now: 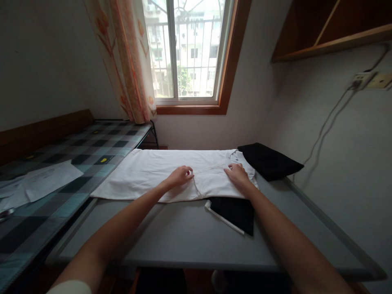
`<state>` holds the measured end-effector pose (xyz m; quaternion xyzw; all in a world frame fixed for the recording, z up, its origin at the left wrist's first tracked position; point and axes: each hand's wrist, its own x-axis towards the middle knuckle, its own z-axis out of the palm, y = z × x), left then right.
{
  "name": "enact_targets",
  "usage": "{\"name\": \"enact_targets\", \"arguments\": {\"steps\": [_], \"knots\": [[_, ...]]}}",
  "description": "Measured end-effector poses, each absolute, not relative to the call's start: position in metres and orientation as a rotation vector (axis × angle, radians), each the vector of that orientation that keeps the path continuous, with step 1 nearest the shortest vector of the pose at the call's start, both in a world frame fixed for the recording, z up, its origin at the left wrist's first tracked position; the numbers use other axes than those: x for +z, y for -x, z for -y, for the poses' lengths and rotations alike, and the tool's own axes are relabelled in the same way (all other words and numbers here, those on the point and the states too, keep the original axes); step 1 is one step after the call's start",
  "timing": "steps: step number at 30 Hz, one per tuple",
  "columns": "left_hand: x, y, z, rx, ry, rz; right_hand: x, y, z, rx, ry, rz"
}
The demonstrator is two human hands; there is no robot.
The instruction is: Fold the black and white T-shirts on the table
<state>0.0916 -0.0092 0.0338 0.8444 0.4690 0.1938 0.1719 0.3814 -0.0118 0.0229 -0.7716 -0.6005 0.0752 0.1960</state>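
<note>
Room: pale walls (196, 128), with a window (186, 53) above the far side of the work area admitting daylight.
Bed (70, 163): checked mattress along the left edge of the table; carries loose papers (45, 183).
Table (165, 232): grey top; a bare strip runs along the near edge, probably giving the forearms clearance.
White garment (153, 169): laid flat across the far half of the table, long sides roughly parallel to the near edge. Left end reaches the table's left edge; right end stops short of the right edge. Flat support presumably keeps the cloth spread and both ends within reach.
Far black panel (271, 161): extends from the garment's right end toward the table's far right corner; apparently a sleeve.
Near black panel (235, 214): emerges from under the garment's near side toward the near edge, showing a white trim; apparently the other sleeve, held down by the cloth above.
Arms: both reach forward from the near edge, converging on the garment.
Left hand (180, 177): on the garment right of its middle, beside a seam; fingers curled, thumb near them. Pinch on cloth: cannot tell.
Right hand (239, 175): on the garment's right end; fingers bent, thumb pointing left. Grip: cannot tell.
</note>
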Motion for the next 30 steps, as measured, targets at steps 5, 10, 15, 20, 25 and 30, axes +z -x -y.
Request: {"name": "enact_targets", "arguments": {"steps": [5, 10, 15, 20, 25, 30], "knots": [[0.018, -0.119, 0.001, 0.677, -2.335, -1.411, 0.03, -0.373, -0.005, 0.185, 2.283, 1.607], [0.002, -0.123, -0.005, 0.91, -2.174, -1.427, 0.037, -0.365, -0.018, 0.221, 2.21, 1.599], [-0.003, -0.122, -0.003, 1.122, -2.113, -1.402, 0.022, -0.356, -0.021, 0.114, 2.12, 1.655], [-0.004, -0.121, -0.006, 1.19, -2.054, -1.464, 0.016, -0.368, -0.014, 0.049, 2.054, 1.683], [-0.003, -0.122, -0.01, 1.115, -2.066, -1.546, 0.025, -0.397, 0.008, 0.258, 2.022, 1.749], [-0.001, -0.125, -0.001, 1.05, -2.259, -1.574, 0.025, -0.421, 0.031, 0.331, 2.068, 1.724]]}}
